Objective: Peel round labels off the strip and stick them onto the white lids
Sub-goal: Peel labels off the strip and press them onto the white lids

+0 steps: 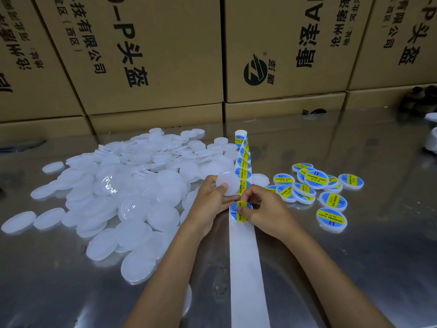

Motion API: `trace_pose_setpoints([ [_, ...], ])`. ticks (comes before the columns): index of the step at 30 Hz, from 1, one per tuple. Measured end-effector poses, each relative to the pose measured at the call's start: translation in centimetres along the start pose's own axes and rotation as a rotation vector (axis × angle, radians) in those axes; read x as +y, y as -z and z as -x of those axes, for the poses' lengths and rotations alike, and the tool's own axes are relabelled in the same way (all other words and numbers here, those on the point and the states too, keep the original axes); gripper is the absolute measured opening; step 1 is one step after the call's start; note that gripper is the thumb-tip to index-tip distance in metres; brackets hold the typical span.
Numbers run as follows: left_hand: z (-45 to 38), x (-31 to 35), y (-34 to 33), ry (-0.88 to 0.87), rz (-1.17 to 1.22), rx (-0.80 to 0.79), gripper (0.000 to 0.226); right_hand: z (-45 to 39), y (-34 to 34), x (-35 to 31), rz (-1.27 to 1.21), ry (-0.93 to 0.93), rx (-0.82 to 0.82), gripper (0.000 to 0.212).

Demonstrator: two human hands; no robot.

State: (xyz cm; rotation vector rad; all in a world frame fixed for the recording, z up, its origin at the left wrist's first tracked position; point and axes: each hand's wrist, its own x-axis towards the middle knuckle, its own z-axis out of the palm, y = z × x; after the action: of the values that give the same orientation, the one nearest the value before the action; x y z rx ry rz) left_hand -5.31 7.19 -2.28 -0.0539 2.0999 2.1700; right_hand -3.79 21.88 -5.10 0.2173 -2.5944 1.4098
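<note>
A white backing strip [246, 261] runs up the middle of the shiny table, and blue and yellow round labels [243, 166] cover its far part. My left hand [210, 200] holds a bare white lid [228, 184] beside the strip, its fingertips touching the strip's left edge. My right hand [262, 211] pinches the nearest round label [238, 210] at its right edge on the strip. A big pile of bare white lids [132, 185] lies to the left. Several labelled lids [316, 188] lie to the right.
Stacked brown cardboard boxes [165, 55] with black print form a wall along the table's far edge. A dark object [418, 98] and something white [431, 136] sit at the far right. One white lid [188, 301] shows under my left forearm.
</note>
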Motion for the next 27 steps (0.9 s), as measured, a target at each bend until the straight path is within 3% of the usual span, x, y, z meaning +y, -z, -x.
trace_pose_setpoints([
  [12, -0.2, -0.4, 0.4, 0.015, 0.054, -0.010, 0.026, -0.4, 1.0, -1.5, -0.523, -0.099, 0.224, 0.025],
  [22, 0.4, 0.1, 0.2, 0.039, 0.247, -0.269, 0.027, -0.2, 0.9, -1.8, -0.514, -0.012, 0.265, 0.027],
  [27, 0.5, 0.5, 0.1, 0.069, 0.352, -0.325, 0.031, -0.2, 0.8, -1.7, -0.468, 0.028, 0.262, 0.031],
])
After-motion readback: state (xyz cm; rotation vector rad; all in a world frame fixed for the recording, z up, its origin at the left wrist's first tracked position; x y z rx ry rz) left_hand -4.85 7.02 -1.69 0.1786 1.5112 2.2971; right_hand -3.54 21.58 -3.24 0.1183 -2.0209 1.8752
